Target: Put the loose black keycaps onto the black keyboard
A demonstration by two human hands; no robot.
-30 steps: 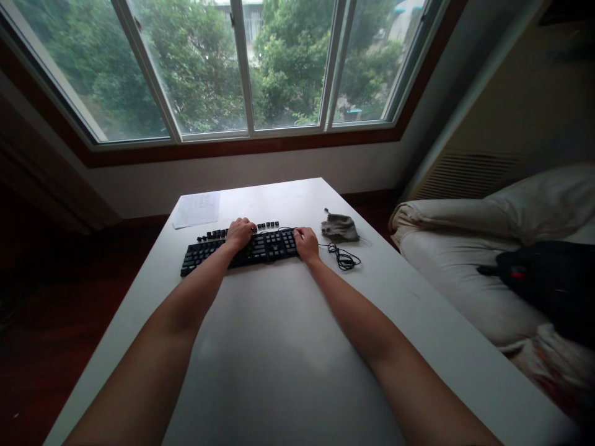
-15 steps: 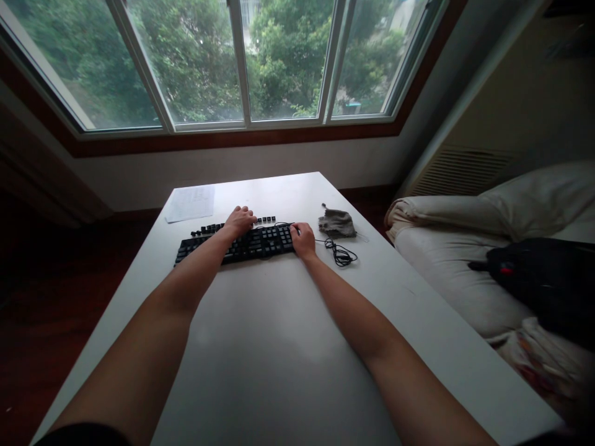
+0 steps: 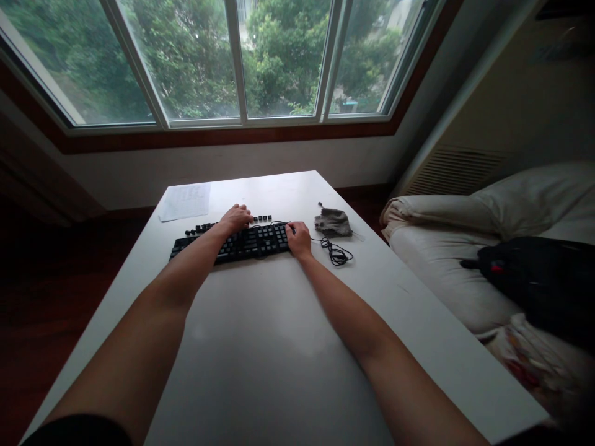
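A black keyboard lies across the far half of the white table. My left hand rests at the keyboard's back edge, fingers curled down over a row of loose black keycaps behind it. My right hand is closed on the keyboard's right end, fingers bent over its corner. Whether the left fingers pinch a keycap is too small to tell.
A coiled black cable lies right of the keyboard, with a crumpled grey cloth behind it. A sheet of paper lies at the far left corner. A bed with pillows and a dark bag stands at the right.
The view has shifted slightly, so everything sits a little further left and higher. My left hand has edged back toward the loose keycaps. My right hand stays on the keyboard's end.
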